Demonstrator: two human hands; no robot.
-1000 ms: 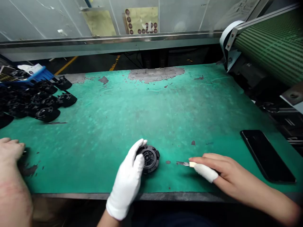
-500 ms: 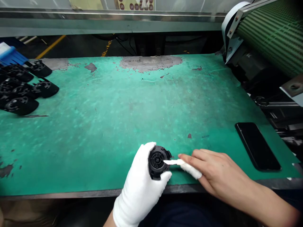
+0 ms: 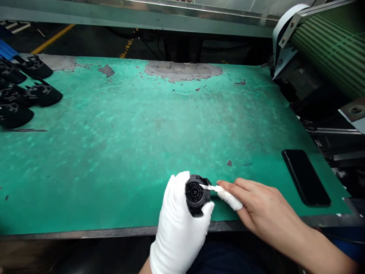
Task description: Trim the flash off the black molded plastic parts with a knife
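In a white glove, my left hand (image 3: 181, 220) grips a round black plastic part (image 3: 195, 195) by its sides, above the front edge of the table. Ring-shaped ribs and small holes show on the part's upturned face. My right hand (image 3: 253, 201), ungloved on the back, holds a small knife (image 3: 208, 187) with a pale, pointed blade. White wrapping (image 3: 230, 198) covers either the knife's handle or a fingertip; I cannot tell which. The blade tip lies over the upper right of the part's face.
Several black moulded parts (image 3: 42, 93) stand at the left of the green table (image 3: 159, 129). A black smartphone (image 3: 306, 177) lies at the right. Beyond it rises a green conveyor belt (image 3: 330, 45) on a metal frame. A metal rail (image 3: 142, 17) runs across the back.
The knife tip has moved from near the part's centre toward its upper right rim, and the blade appears turned. The left hand and part sit slightly further right in view; the camera has shifted.
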